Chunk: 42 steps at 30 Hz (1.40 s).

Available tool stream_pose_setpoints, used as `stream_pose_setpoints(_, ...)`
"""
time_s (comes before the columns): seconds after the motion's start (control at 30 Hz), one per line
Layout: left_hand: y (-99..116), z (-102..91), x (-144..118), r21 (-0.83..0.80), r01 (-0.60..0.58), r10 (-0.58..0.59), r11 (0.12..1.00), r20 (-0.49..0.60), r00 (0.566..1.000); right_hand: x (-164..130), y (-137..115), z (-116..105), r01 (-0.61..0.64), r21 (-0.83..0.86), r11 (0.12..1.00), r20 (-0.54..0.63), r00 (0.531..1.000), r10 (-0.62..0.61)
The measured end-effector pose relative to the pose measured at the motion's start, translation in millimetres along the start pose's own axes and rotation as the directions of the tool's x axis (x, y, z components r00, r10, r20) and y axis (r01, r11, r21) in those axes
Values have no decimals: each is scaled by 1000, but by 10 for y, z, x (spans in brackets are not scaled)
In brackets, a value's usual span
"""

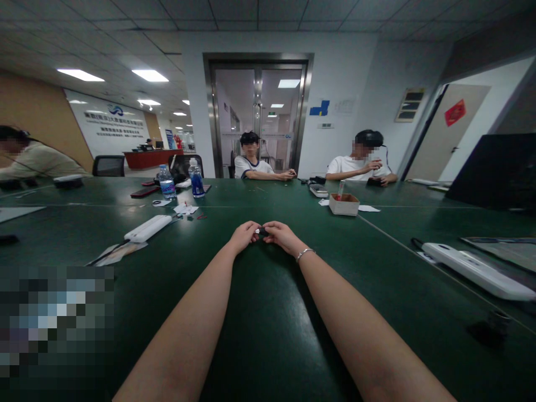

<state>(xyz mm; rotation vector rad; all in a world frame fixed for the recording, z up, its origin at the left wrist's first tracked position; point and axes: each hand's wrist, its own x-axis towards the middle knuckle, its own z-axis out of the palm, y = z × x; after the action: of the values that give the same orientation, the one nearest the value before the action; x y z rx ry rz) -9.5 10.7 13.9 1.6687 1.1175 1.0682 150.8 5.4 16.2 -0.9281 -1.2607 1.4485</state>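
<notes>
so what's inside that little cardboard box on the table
The small cardboard box is open on top. A red thing shows at its left inner edge and a thin clear stick stands up out of it. The front wall hides the rest, so the other contents cannot be told.

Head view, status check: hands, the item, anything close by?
Left hand and right hand pinch small dark object together, just above green table. Cardboard box and white power strip well clear.

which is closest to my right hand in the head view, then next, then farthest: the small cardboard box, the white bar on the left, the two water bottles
From the right hand:
1. Cardboard box, ahead and to the right.
2. White bar, across on the left.
3. Water bottles, far left, deeper on the table.
</notes>
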Motion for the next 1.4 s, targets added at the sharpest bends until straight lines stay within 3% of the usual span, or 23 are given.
stream_pose_setpoints(0.13, 20, -1, 6, -47, 62, -62, 997, -3, 998, -3, 4, -1, 4, -2, 1000, 2, 1000, -4)
stream_pose_setpoints(0.43, -9, -10, -5, 10, 10, -11, 1000, 34, 999, -9, -7, 10, -6, 4, 1000, -7, 1000, 6)
stream_pose_setpoints(0.63, -71, -24, 24, 94, -33, 39, 995, -60, 997, -10, -10, 10, -9, 1, 1000, -9, 1000, 9)
stream_pose_setpoints(0.83, -71, -33, 20, 88, -61, 65, 994, -43, 997, -10, 3, -11, 11, -20, 1000, 28, 1000, -10)
stream_pose_setpoints(1.07, -44, -50, 11, 61, -106, 107, 993, -19, 994, 17, 30, 6, 93, -283, 955, 114, 991, -63)
stream_pose_setpoints(1.2, -39, -40, -15, 63, -111, 110, 992, 15, 994, 5, 60, 67, 109, -423, 900, 75, 994, -85)
stream_pose_setpoints(1.33, -29, -6, -33, 114, -122, 118, 986, 40, 992, -20, 60, 120, 135, -462, 876, 52, 991, -125)
stream_pose_setpoints(1.4, -8, 3, -41, 156, -91, 88, 984, 22, 996, -61, -9, 103, 96, -467, 879, 80, 995, -66)
